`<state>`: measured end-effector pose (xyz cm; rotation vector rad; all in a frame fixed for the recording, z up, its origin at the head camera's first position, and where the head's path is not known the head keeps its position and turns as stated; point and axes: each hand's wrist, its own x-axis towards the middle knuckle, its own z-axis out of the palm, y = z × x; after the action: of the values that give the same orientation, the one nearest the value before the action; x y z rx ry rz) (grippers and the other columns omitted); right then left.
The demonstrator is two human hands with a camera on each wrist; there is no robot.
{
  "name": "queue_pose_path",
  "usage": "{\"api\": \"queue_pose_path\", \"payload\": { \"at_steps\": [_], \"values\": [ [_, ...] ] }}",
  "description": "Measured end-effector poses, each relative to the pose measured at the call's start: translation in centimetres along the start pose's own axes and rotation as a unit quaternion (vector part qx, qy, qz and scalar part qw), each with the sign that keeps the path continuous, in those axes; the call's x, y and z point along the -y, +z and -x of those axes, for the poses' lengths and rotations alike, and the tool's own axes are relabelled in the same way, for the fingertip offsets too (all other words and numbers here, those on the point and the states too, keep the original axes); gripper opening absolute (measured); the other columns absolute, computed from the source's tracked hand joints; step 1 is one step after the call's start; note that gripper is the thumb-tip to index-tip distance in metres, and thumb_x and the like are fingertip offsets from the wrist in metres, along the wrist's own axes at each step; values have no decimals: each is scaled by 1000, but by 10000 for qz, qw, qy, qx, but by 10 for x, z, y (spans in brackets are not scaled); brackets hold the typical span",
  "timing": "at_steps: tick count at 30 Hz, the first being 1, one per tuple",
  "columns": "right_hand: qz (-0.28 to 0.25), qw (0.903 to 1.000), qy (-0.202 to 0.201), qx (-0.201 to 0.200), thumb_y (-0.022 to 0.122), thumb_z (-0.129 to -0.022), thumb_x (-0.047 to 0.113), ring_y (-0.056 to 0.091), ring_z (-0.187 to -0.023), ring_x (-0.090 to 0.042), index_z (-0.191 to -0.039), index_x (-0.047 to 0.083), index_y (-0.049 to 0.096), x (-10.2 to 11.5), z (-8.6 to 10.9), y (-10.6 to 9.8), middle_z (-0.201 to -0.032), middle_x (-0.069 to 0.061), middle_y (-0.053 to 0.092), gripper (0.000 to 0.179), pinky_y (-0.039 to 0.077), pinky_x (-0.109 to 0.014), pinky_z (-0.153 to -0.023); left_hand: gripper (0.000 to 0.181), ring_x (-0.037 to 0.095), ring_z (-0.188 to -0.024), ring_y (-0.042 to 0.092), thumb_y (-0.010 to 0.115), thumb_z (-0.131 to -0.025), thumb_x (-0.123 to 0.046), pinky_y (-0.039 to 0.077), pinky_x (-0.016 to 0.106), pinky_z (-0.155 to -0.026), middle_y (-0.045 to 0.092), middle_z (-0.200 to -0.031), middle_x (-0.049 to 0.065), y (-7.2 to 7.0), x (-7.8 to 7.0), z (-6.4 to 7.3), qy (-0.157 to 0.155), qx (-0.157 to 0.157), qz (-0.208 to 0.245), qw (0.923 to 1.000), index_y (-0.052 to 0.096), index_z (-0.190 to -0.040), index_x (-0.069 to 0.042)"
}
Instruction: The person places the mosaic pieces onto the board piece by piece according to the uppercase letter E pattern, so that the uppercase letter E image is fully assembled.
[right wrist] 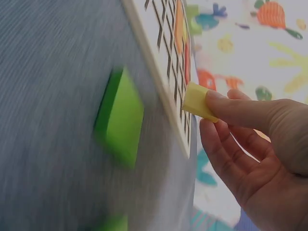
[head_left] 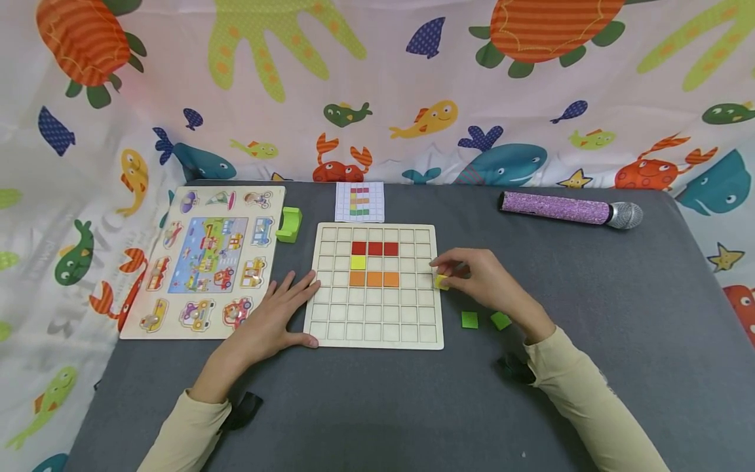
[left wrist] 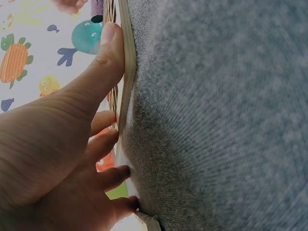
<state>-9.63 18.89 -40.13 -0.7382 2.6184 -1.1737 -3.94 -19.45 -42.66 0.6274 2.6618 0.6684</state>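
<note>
A square wooden grid board (head_left: 377, 314) lies on the grey table. In it sit a row of red tiles (head_left: 374, 248), a single yellow tile (head_left: 358, 263) under that row's left end, and a row of orange tiles (head_left: 374, 279) below. My right hand (head_left: 480, 278) pinches another yellow tile (right wrist: 196, 100) between thumb and fingers at the board's right edge. Spread along the left edge of the board, my left hand (head_left: 274, 318) touches it with straight fingers and thumb. Two green tiles (head_left: 469, 320) lie on the table below my right hand.
Left of the grid board lies a wooden vehicle puzzle (head_left: 177, 314), with a green curved block (head_left: 289, 225) at its upper right. A printed pattern card (head_left: 360, 202) lies behind the board. A glittery purple microphone (head_left: 560, 208) rests at the back right, before a sea-animal cloth (head_left: 389, 78).
</note>
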Motion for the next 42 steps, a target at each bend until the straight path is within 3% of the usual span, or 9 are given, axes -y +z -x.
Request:
{"api": "queue_pose_path", "payload": {
  "at_steps": [10,19,30,42],
  "values": [
    [-431,9977,-298,429,75,-83,-3,60,-84,-16,-108,2,72,30,-40,45,-95,-6,70,26,56,-33,-76,105,42,-148,9,84,-70,-46,5,62,-117,20,-162,7,-1,2,1,-51,-24,-20,10000,32,-154,-11],
    [-448,9937,-762,696,76,-83,0,62,-85,-12,-109,3,72,56,-69,79,-96,-4,71,27,55,-30,-78,104,42,-148,9,83,-71,-48,5,62,-117,20,-162,7,-1,2,0,-62,-15,34,10000,32,-154,-11],
    [-74,9947,-500,894,74,-85,0,62,-87,-10,-111,5,71,60,-71,96,-97,-2,70,26,52,-24,-81,104,41,-148,9,82,-71,-48,6,61,-117,21,-162,6,1,3,0,-28,-46,58,10000,32,-154,-11],
    [368,9952,-330,842,72,-86,0,62,-88,-12,-109,8,72,69,-70,102,-97,-1,69,24,51,-27,-82,104,41,-148,9,83,-71,-47,5,61,-117,21,-162,6,1,2,0,-19,-50,55,10000,32,-154,-11]
  ]
}}
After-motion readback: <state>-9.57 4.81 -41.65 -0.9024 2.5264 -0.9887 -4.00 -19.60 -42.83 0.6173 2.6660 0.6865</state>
